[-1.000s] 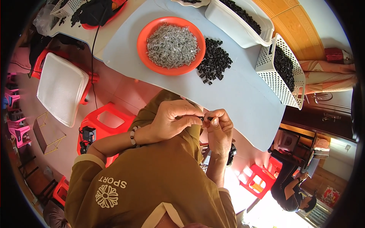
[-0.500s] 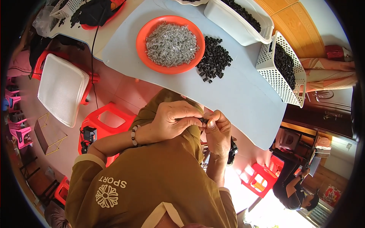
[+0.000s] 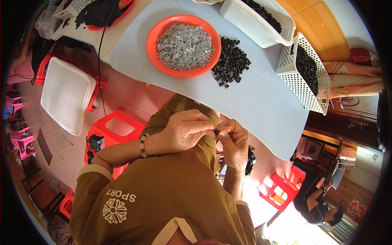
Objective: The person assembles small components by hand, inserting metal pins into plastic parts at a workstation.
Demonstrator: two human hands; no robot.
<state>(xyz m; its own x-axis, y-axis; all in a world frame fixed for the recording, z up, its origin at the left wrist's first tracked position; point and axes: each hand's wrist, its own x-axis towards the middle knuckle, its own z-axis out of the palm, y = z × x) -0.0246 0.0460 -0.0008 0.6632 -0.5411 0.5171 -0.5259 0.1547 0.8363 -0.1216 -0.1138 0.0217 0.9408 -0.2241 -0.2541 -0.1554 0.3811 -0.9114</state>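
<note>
My left hand (image 3: pixel 183 130), with a beaded bracelet at its wrist, has thumb and fingertips pinched on a small black plastic piece (image 3: pixel 216 131). From the other side my right hand (image 3: pixel 233 143) pinches the same piece. Both hands meet over my lap, just off the near edge of the table (image 3: pixel 261 118). Fingertips cover most of the piece, so its exact form is hidden. On the tabletop beyond lies a red-orange plate (image 3: pixel 152 53) heaped with small clear plastic pieces (image 3: pixel 185 47). Right beside the plate is a loose pile of small black pieces (image 3: pixel 231 63).
At the far right stand a white tub (image 3: pixel 253 25) and a perforated white basket (image 3: pixel 300 79), both holding black pieces. A red stool (image 3: pixel 107 139) is by my left arm. A white tray (image 3: pixel 67 96) rests farther left. Another person (image 3: pixel 316 202) sits at the lower right.
My fingertips have drawn closer together around the black piece, covering more of it. Elsewhere the scene is much the same, apart from a slight shift of the view.
</note>
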